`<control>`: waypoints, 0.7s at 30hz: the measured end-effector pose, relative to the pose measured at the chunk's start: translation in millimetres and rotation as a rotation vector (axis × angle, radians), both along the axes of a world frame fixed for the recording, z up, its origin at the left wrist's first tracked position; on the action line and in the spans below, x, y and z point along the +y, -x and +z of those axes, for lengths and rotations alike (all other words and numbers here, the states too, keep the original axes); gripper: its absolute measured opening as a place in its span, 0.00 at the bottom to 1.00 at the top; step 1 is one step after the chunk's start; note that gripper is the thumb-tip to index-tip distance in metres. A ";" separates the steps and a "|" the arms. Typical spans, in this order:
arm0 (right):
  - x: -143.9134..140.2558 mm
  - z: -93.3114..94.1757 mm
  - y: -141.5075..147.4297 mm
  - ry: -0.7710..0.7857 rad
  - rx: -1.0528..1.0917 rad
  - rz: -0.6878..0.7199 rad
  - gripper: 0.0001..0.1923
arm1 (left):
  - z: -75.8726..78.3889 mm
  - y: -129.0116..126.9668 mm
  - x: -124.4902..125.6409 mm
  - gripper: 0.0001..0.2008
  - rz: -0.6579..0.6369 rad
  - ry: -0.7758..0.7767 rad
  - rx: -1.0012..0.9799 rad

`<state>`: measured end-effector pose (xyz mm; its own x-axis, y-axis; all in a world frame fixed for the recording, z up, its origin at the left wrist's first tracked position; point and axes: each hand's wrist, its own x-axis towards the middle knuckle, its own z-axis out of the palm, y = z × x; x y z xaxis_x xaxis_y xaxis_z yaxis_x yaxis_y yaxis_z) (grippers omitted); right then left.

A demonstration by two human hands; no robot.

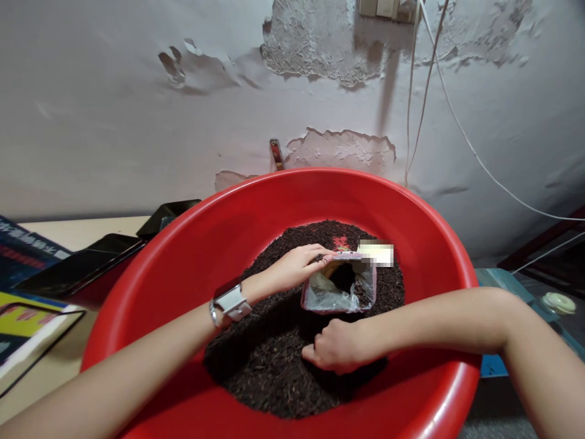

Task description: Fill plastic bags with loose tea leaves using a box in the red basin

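Note:
A wide red plastic basin holds dark, crumbly soil. On the soil sits a square, clear-walled container, lined with thin plastic, with a dark hollow inside and a label partly blurred out at its far corner. My left hand, with a white watch at the wrist, pinches the container's left far rim between thumb and fingers. Just in front of the container, my right hand is low against the soil, its fingers curled inward. What lies inside those fingers is hidden.
Left of the basin are a black tray-like object and printed packets or books on a pale tabletop. Behind stands a peeling wall with hanging cables. A bluish surface with a round pale object lies right.

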<state>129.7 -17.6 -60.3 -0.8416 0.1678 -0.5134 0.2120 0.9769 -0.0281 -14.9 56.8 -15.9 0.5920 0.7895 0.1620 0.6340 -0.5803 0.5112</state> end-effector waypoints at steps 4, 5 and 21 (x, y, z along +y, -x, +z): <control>-4.7 18.9 4.6 -0.003 0.055 -0.033 0.13 | -0.1 -0.2 -0.8 0.21 -0.003 0.005 -0.018; -5.7 25.1 5.4 -0.013 0.088 -0.026 0.13 | 0.3 -0.3 -1.2 0.20 -0.002 0.006 -0.021; 1.3 74.9 -8.7 -0.524 0.263 -0.214 0.15 | -2.5 1.1 1.6 0.19 -0.019 0.024 -0.094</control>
<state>138.4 -16.3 14.6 -0.8484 0.5205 -0.0969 0.4561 0.8115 0.3652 -16.0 58.3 -18.4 0.5899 0.7826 0.1990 0.5714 -0.5787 0.5818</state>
